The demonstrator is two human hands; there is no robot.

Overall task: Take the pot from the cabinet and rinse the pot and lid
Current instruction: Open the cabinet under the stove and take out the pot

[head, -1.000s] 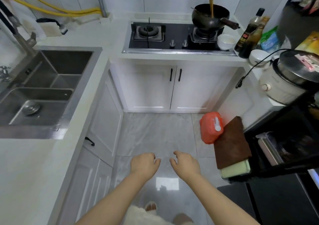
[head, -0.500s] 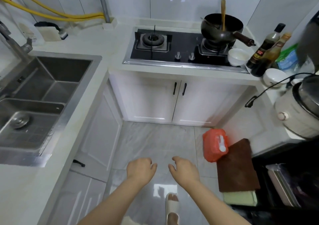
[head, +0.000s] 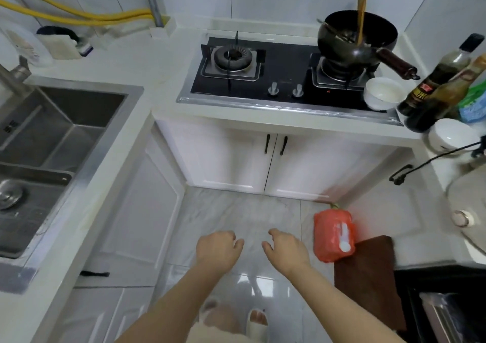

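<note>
Both of my hands hang over the grey floor tiles, holding nothing. My left hand (head: 218, 250) and my right hand (head: 285, 250) have loosely curled, parted fingers. Ahead, under the stove, stands a white cabinet (head: 273, 158) with two doors and black handles, both doors closed. No pot or lid from the cabinet shows. A steel double sink (head: 47, 142) is set into the counter on the left, with the tap at its far left edge.
A black wok (head: 355, 37) with a wooden spatula sits on the right burner of the gas stove (head: 263, 79). Bowls and bottles crowd the right counter. On the floor at right are a red bag (head: 334, 235) and a brown board (head: 368, 277). A rice cooker (head: 470, 211) stands at right.
The view has moved forward toward the stove cabinet. My hands stay empty, held out in front at the same spacing.
</note>
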